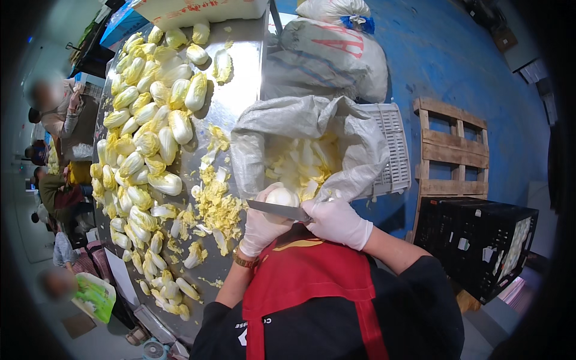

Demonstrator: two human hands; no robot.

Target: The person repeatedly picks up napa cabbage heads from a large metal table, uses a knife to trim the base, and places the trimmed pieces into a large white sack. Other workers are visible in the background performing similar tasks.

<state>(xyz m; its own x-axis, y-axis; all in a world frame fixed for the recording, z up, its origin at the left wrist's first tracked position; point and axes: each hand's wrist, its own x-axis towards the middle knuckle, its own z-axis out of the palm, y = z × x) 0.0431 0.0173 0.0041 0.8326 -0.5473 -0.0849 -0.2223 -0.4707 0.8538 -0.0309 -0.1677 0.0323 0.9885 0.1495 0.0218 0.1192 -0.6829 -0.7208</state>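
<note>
In my left hand (266, 228), gloved in white, is a napa cabbage (282, 196) with its pale base facing up. My right hand (337, 221), also gloved, grips a knife whose wide steel blade (275, 209) lies across the cabbage's near side; the handle is hidden in the fist. Just beyond both hands a woven plastic sack (249, 155) gapes, with loose cabbage leaves (310, 162) inside. To the left, many napa cabbages (146, 144) are heaped on a metal table (238, 103), and torn yellow leaves (218, 209) lie between them and the sack.
Full woven sacks (328, 60) stand beyond the open one. A white plastic crate (393, 148) is at its right, then a wooden pallet (454, 150) and stacked black crates (472, 243). A white foam box (202, 11) rests at the table's far end. Several people are on the left.
</note>
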